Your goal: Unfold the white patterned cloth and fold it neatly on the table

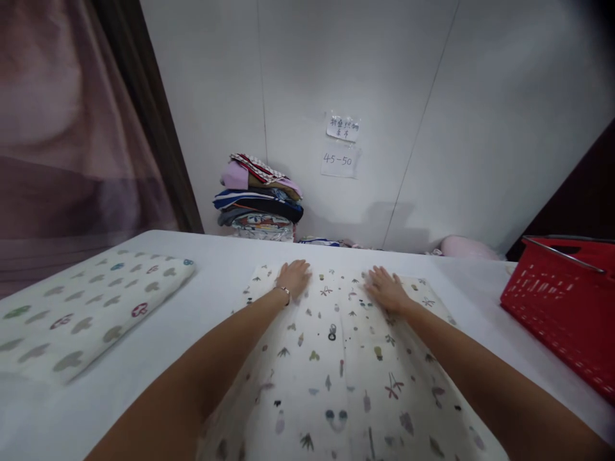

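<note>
Resting both palms on a printed cloth (312, 358), midway along a white table (211, 288).
Touching near its far edge with left hand (293, 278) and right hand (385, 289), fingers spread, gripping nothing; already laid out broad, unfolded perhaps only partly, given the blur.

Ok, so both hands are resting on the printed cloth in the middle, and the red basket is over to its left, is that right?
Not quite: the head view shows the red basket to the right of the printed cloth, not the left. The left hand and right hand do rest on that cloth.
</note>
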Motion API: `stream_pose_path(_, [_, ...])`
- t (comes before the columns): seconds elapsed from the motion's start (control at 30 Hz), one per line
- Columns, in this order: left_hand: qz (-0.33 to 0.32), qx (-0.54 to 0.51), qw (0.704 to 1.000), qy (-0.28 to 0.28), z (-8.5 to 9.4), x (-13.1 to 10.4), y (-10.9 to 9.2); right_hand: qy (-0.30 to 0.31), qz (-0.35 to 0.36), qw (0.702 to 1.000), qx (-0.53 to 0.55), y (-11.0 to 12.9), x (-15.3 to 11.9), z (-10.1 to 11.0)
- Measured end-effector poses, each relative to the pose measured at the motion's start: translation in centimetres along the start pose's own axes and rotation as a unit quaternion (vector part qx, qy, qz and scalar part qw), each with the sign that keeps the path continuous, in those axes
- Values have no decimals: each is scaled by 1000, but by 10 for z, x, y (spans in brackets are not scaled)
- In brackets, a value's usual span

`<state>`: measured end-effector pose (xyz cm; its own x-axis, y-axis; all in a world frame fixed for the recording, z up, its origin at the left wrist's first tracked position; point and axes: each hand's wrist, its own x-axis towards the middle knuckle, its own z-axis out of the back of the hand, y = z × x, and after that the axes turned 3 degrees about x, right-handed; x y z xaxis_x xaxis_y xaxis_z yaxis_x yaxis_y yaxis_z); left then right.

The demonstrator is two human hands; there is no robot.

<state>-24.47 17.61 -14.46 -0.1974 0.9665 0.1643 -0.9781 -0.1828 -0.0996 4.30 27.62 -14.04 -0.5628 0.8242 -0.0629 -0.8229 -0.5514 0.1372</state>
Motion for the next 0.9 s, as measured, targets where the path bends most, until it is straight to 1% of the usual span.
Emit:
stream_pose_path(0.07, [-46, -4, 998, 32, -5, -4, -4, 11, 77, 997, 17, 35, 8, 0])
stream_pose_path(0.13, [-52, -8, 996, 77, -10, -4, -6, 28, 126, 991, 31, 65, 16, -5])
stream_pose_path(0.2, [-30, -12, 993, 110, -13, -1, -6, 43, 138, 989, 34, 84, 23, -13])
stream_pose_path(0.27, [-23, -16, 992, 125, -14, 2, -5, 48, 132, 990, 32, 92, 27, -21])
stream_pose_path(0.37, [-23, -17, 991, 130, -11, 1, 0, 43, 132, 990, 31, 90, 28, -28])
stream_pose_path(0.43, [-7, -2, 994, 112, -8, -6, 9, 44, 133, 990, 34, 86, 27, -29])
stream_pose_path(0.53, [64, 20, 994, 90, -5, -20, 28, 39, 137, 989, 37, 83, 27, -31])
stream_pose_path(0.6, [111, 16, 989, 102, -4, -27, 39, 39, 137, 989, 40, 84, 29, -31])
stream_pose_path(0.63, [123, 13, 986, 112, -4, -29, 43, 41, 135, 989, 41, 85, 29, -31])
stream_pose_path(0.7, [126, 11, 984, 126, -2, -31, 45, 57, 130, 989, 49, 87, 30, -28])
stream_pose_path(0.8, [122, 13, 983, 133, 0, -30, 43, 88, 141, 984, 67, 84, 26, -17])
stream_pose_path(0.87, [125, 17, 984, 128, 2, -29, 41, 72, 143, 985, 63, 72, 20, -8])
stream_pose_path(0.9, [127, 20, 984, 125, 2, -28, 41, 55, 131, 988, 54, 61, 17, -4])
